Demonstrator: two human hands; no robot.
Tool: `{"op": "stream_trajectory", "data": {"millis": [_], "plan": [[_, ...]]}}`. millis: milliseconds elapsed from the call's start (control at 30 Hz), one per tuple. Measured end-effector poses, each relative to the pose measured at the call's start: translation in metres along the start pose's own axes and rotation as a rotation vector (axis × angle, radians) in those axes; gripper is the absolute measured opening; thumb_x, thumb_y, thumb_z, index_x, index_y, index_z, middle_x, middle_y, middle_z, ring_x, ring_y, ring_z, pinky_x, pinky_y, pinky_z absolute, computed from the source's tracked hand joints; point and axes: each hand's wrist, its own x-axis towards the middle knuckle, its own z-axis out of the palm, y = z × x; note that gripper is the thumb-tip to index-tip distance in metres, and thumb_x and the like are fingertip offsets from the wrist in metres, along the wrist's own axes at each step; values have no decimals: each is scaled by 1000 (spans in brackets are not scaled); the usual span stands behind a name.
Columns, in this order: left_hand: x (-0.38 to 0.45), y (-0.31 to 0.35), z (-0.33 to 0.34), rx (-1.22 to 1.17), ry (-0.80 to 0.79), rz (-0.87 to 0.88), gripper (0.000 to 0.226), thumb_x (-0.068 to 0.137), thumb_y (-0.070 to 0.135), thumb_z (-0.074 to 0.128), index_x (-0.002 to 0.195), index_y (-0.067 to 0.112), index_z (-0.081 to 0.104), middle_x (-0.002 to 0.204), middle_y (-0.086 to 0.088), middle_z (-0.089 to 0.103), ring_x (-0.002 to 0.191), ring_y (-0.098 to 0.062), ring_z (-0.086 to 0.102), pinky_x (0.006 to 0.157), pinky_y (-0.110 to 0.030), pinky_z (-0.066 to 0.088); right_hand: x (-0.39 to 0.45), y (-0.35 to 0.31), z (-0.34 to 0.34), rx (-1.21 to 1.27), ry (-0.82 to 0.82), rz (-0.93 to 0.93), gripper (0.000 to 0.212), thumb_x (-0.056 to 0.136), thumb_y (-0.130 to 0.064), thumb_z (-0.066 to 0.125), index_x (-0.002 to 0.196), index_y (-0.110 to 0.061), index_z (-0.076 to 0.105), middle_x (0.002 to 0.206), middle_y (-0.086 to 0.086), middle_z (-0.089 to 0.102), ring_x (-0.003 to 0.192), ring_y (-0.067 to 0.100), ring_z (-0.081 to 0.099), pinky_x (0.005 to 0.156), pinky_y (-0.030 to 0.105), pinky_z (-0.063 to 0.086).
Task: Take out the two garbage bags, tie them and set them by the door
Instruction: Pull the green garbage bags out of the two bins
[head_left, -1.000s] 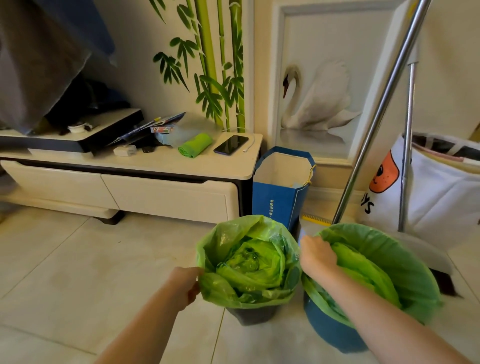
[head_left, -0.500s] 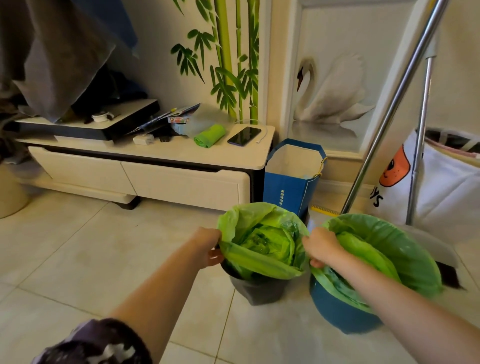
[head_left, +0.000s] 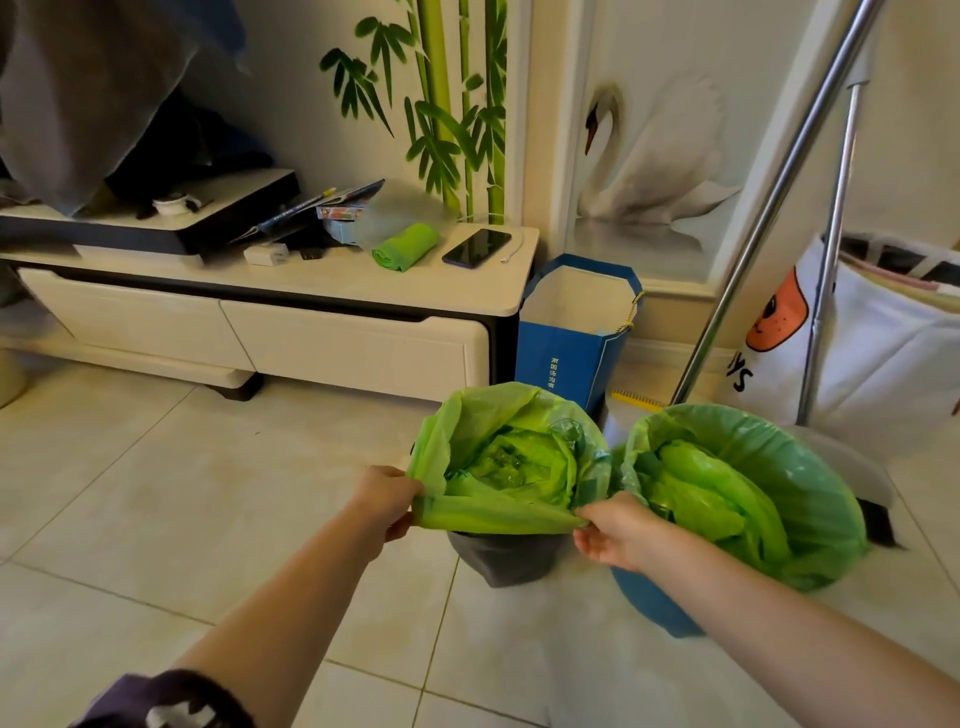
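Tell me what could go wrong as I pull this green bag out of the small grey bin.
Both hands, left hand and right hand, pinch only the near edge of the green bag, so thin plastic might tear or slip under load. The far rim hangs loose, so contents could spill while lifting. The grey bin is light-looking and unheld; it may lift or tip with the bag, possibly against the blue bin beside it.

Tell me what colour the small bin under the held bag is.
Dark grey plastic bin, seen in the head view.

Tiled floor (head_left: 156, 493), low white cabinet (head_left: 337, 348)
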Motion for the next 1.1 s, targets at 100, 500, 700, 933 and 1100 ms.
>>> {"op": "stream_trajectory", "data": {"millis": [100, 500, 700, 933, 1100], "plan": [[4, 4, -6, -49, 97, 56, 7, 90, 3, 51, 88, 8, 56, 78, -13, 53, 57, -24, 53, 40, -22, 40, -2, -10, 2, -45, 88, -124, 13, 88, 4, 59, 80, -1, 49, 62, 13, 52, 51, 17, 50, 41, 25, 45], [-11, 21, -10, -277, 94, 263, 6, 90, 4, 54, 87, 8, 51, 88, -11, 59, 63, -23, 57, 53, -26, 51, -34, -59, -12, 81, -14, -482, 5, 85, -6, 63, 88, -10, 62, 71, 6, 50, 64, 17, 48, 54, 28, 42], [-12, 17, -26, -123, 133, 236, 8, 92, 11, 49, 90, 4, 53, 79, -15, 58, 51, -25, 65, 51, -29, 48, -40, -65, -43, -229, -323, -347, 19, 82, 2, 53, 68, -10, 49, 65, 7, 49, 60, 20, 53, 57, 30, 44], [-4, 10, -43, 274, -297, -105, 35, 84, 27, 61, 114, 11, 55, 114, -9, 60, 87, -30, 71, 75, -35, 54, -39, -71, -66, -812, -380, -74, 32, 84, -34, 67, 104, -9, 64, 95, 7, 67, 76, 20, 64, 65, 29, 53], [32, 25, -32, 107, -49, 26, 54, 78, 45, 71, 115, 7, 59, 112, -8, 63, 87, -25, 65, 79, -38, 55, -24, -81, -46, -803, -84, -311, 52, 84, -58, 55, 108, -12, 59, 109, 3, 61, 95, 20, 64, 73, 33, 57]]}}
